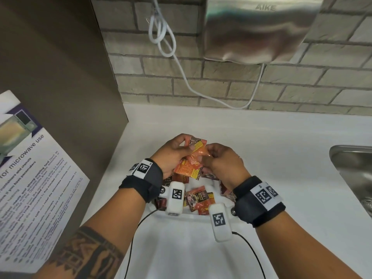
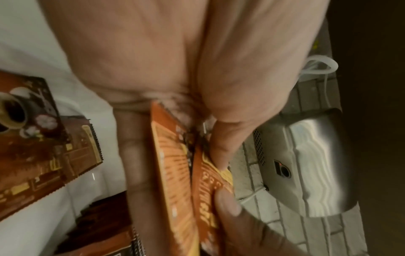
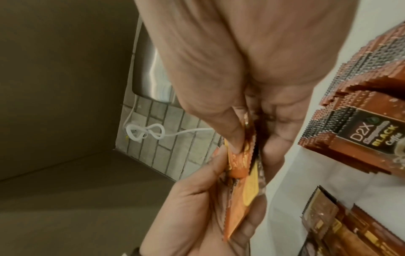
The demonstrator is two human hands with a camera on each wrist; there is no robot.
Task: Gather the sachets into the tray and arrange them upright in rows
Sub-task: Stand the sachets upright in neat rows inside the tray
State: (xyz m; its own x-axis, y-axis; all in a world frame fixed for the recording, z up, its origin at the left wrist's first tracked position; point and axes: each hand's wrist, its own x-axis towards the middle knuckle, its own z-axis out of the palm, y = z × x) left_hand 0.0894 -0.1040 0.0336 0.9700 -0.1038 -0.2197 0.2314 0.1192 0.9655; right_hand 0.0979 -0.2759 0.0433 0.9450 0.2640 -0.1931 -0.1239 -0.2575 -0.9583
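Head view: the left hand (image 1: 171, 153) and right hand (image 1: 221, 164) are meeting above the white tray (image 1: 181, 215), both pinching a fanned bunch of orange sachets (image 1: 189, 166). Loose sachets (image 1: 198, 199) are lying flat in the tray under the wrists. The tray is sitting on a white counter (image 1: 271, 158), with a steel sink (image 1: 354, 168) at the right edge. A brick wall (image 1: 221, 83) is rising behind, carrying a steel dryer (image 1: 259, 29) marked "AIKE" and a looped white cord (image 1: 161, 35). A brown panel on the left is bearing a notice (image 1: 34, 178) reading "microwave use".

The right wrist view is showing a row of sachets (image 3: 359, 110) standing on edge, the front 1 reading "D2X", "BLACK", "Coffee". The left wrist view is showing the thumb (image 2: 223, 138) clamping the bunch, plus a flat sachet (image 2: 39, 142) picturing a cup.
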